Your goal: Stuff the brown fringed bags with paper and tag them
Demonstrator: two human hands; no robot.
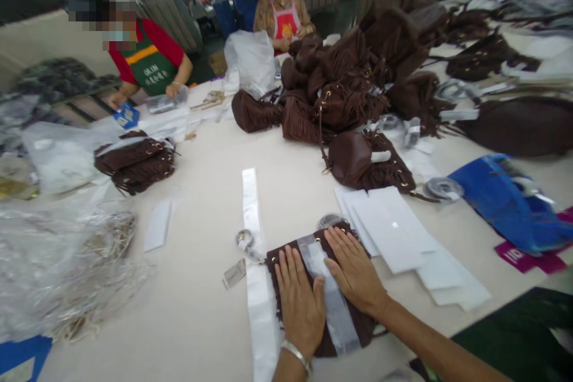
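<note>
A flat brown bag (329,334) lies on the table right in front of me, with a clear plastic strip (333,304) running down its middle. My left hand (299,301) rests flat on the bag to the left of the strip, fingers stretched out. On the other side of the strip my right hand (356,271) presses flat on the bag, fingers spread. A metal ring with a tag (245,240) hangs off the bag's upper left corner. A long white paper strip (256,250) lies beside the bag on the left.
White sheets (394,230) lie stacked to the right of the bag. A heap of brown fringed bags (349,89) fills the table's far middle; another one (134,164) sits at left. Clear plastic bags (58,262) crowd the left edge. Blue fabric (505,203) lies right. Two people work across the table.
</note>
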